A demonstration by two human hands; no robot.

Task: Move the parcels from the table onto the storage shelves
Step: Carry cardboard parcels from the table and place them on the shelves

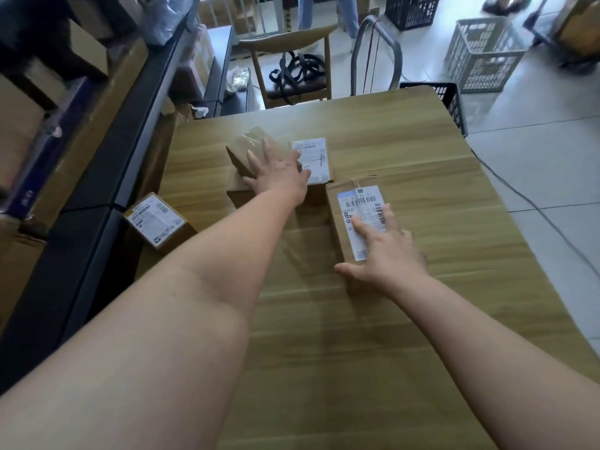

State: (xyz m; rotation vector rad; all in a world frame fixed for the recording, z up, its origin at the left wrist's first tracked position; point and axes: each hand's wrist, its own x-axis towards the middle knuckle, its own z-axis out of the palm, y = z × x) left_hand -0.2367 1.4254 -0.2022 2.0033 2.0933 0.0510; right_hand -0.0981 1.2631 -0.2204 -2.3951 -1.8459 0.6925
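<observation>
Barcode labels on parcels under both hands, print apparently illegible

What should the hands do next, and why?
Probably close both hands to grip: the left hand is spread open over the far box, the right hand rests open on the near box, thumb at its side. Both boxes sit on the table, neither gripped yet.

Soft daylight from upper right; edges blurred, wide-angle warped.
</observation>
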